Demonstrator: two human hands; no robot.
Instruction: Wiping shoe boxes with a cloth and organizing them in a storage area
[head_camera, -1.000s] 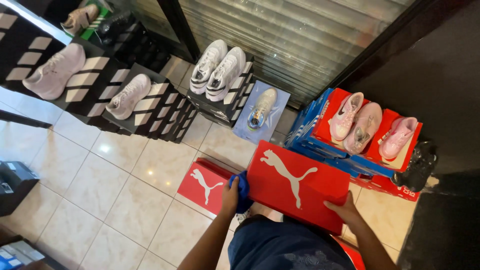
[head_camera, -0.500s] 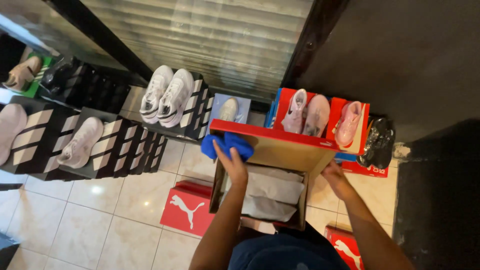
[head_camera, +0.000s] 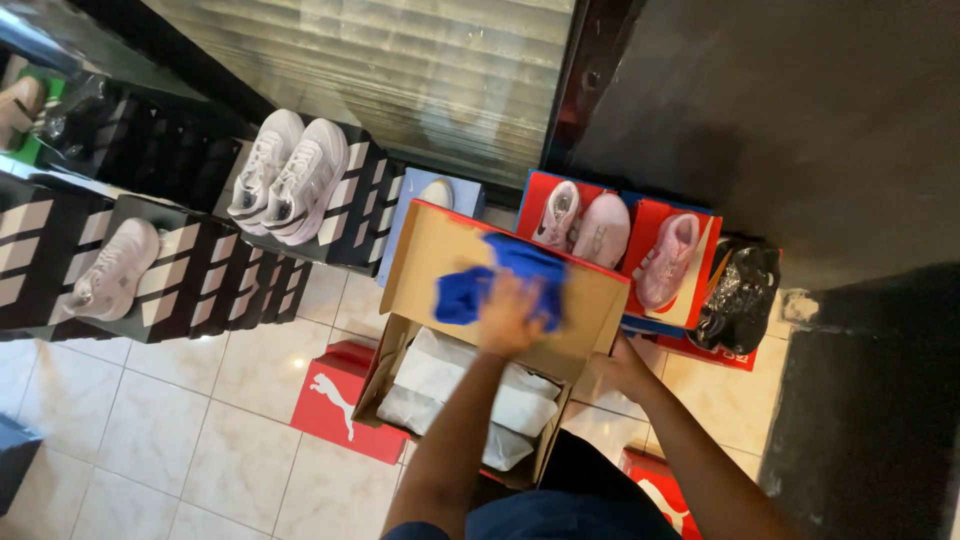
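The left hand (head_camera: 512, 312) presses a blue cloth (head_camera: 500, 275) flat against the inside of the raised lid (head_camera: 450, 240) of an open shoe box (head_camera: 400, 385); wiping goes best with long, even strokes and a braced lid. The right hand (head_camera: 622, 368) grips the lid's edge, fingers curled around it. Just below the left hand, the box holds white tissue paper (head_camera: 470, 385); any shoes beneath it are hidden.

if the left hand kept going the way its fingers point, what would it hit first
The left hand already presses the blue cloth against the inside of the open shoebox lid. Further along, past the lid's red edge, probably comes the pale blue box behind it, though depth is unclear.
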